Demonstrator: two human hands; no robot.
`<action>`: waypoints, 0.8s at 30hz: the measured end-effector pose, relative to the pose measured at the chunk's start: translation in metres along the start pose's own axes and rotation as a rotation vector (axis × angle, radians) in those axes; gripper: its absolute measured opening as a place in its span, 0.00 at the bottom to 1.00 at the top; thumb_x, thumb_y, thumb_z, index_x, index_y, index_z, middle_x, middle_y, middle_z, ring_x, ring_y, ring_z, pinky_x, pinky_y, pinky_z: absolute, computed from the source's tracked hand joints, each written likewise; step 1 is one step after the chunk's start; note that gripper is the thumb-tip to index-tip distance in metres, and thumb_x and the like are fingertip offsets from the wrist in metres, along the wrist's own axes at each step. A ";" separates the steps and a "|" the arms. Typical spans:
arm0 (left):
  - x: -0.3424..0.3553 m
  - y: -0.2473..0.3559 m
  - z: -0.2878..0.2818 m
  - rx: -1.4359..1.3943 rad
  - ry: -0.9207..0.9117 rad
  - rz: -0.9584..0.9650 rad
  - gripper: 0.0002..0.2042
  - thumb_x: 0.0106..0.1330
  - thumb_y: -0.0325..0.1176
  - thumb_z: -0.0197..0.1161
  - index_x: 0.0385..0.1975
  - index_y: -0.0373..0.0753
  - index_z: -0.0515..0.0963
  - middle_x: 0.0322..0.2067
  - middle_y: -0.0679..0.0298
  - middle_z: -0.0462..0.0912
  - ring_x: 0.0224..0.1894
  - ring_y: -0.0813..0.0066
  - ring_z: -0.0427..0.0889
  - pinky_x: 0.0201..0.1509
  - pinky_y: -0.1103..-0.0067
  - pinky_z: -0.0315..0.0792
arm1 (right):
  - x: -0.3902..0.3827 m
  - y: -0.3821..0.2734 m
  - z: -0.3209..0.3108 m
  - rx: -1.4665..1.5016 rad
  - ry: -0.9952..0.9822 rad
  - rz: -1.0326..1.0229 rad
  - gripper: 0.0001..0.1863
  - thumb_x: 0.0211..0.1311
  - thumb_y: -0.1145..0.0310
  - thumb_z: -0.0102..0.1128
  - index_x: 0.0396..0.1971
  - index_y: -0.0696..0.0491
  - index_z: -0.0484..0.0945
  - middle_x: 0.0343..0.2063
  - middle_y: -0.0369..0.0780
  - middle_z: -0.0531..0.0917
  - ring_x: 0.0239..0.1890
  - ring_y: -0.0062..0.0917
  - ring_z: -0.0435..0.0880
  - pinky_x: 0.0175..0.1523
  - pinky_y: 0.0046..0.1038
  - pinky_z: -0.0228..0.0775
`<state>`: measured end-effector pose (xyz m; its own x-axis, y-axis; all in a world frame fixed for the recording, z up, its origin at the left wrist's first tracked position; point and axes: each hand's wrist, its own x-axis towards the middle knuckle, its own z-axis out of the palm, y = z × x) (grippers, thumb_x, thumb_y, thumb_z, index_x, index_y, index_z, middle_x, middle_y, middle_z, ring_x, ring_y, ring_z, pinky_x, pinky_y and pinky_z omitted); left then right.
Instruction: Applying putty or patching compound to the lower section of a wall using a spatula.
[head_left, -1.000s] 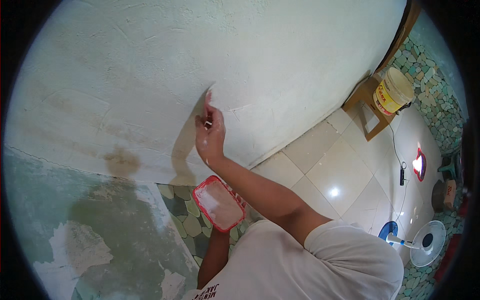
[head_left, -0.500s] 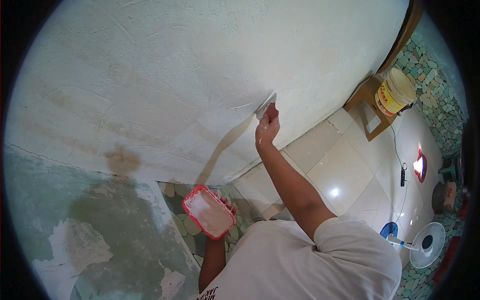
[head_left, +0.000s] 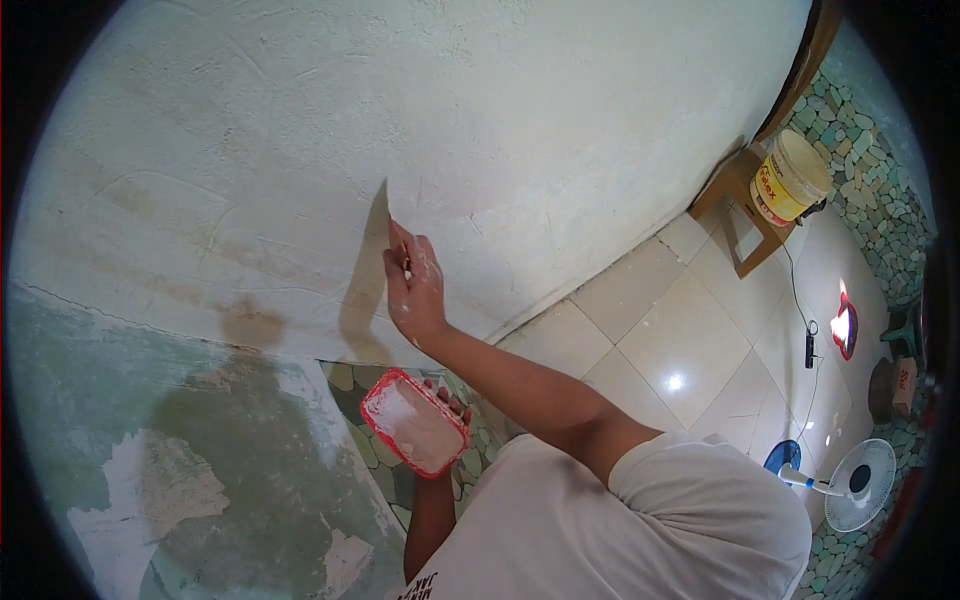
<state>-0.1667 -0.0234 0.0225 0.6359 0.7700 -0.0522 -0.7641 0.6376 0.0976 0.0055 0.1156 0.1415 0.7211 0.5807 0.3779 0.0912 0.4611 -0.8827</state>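
My right hand [head_left: 416,285] is closed on a putty knife [head_left: 393,222], whose thin blade is against the white plastered wall [head_left: 600,120], just left of the middle of the view. The wall shows rough patches, scratches and brownish stains. Below, my left hand [head_left: 453,404] holds a red rectangular plastic container [head_left: 383,425] from beneath and the side, its fingers curled round the right edge. Pale putty lies in the container, with white smears on the rim. My right hand also has white smears on it.
A bucket [head_left: 785,183] stands on a brown stool [head_left: 762,247] at the right. A cable with a black adapter [head_left: 810,348] crosses the tiled floor [head_left: 660,340] toward a white fan [head_left: 860,483]. A peeling green wall [head_left: 230,470] fills the lower left; pebble cladding [head_left: 865,170] lines the far right.
My right hand and knife swept rightward along the wall, then came back left, now slightly left of where they began. My left hand with the container has shifted a little left.
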 end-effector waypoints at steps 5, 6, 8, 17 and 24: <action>-0.008 0.011 -0.004 0.024 -0.076 -0.001 0.41 0.65 0.63 0.52 0.72 0.40 0.55 0.66 0.49 0.66 0.64 0.48 0.71 0.70 0.48 0.57 | 0.010 0.035 -0.061 -0.032 -0.005 -0.071 0.18 0.69 0.83 0.48 0.57 0.59 0.73 0.46 0.38 0.79 0.47 0.20 0.76 0.57 0.22 0.67; -0.007 0.009 -0.004 0.052 -0.095 0.006 0.41 0.65 0.63 0.52 0.71 0.40 0.55 0.66 0.49 0.65 0.64 0.49 0.70 0.70 0.49 0.57 | 0.021 0.054 -0.078 -0.020 0.124 0.007 0.16 0.70 0.83 0.46 0.56 0.61 0.73 0.48 0.39 0.80 0.49 0.20 0.76 0.57 0.24 0.68; -0.012 0.012 -0.005 0.047 -0.095 0.014 0.42 0.65 0.63 0.53 0.71 0.40 0.55 0.66 0.49 0.66 0.64 0.49 0.70 0.71 0.49 0.56 | 0.045 0.060 -0.104 0.055 0.315 0.018 0.20 0.68 0.83 0.46 0.58 0.57 0.74 0.44 0.45 0.79 0.47 0.27 0.78 0.55 0.27 0.70; -0.021 0.016 -0.009 0.022 -0.090 0.019 0.44 0.64 0.64 0.54 0.72 0.40 0.54 0.66 0.50 0.66 0.67 0.51 0.67 0.72 0.48 0.53 | 0.077 0.036 -0.043 -0.118 0.314 -0.054 0.28 0.62 0.84 0.50 0.63 0.53 0.72 0.39 0.43 0.76 0.37 0.28 0.76 0.45 0.29 0.72; -0.012 0.022 -0.005 0.073 -0.115 0.018 0.41 0.67 0.62 0.51 0.72 0.39 0.54 0.62 0.49 0.69 0.65 0.49 0.68 0.71 0.48 0.56 | 0.024 -0.028 0.021 -0.003 -0.009 -0.136 0.30 0.61 0.84 0.53 0.65 0.51 0.70 0.43 0.45 0.75 0.42 0.30 0.77 0.48 0.29 0.74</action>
<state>-0.1920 -0.0183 0.0204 0.6335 0.7711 0.0639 -0.7683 0.6171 0.1701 0.0061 0.1313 0.1812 0.6958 0.5189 0.4965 0.1900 0.5337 -0.8240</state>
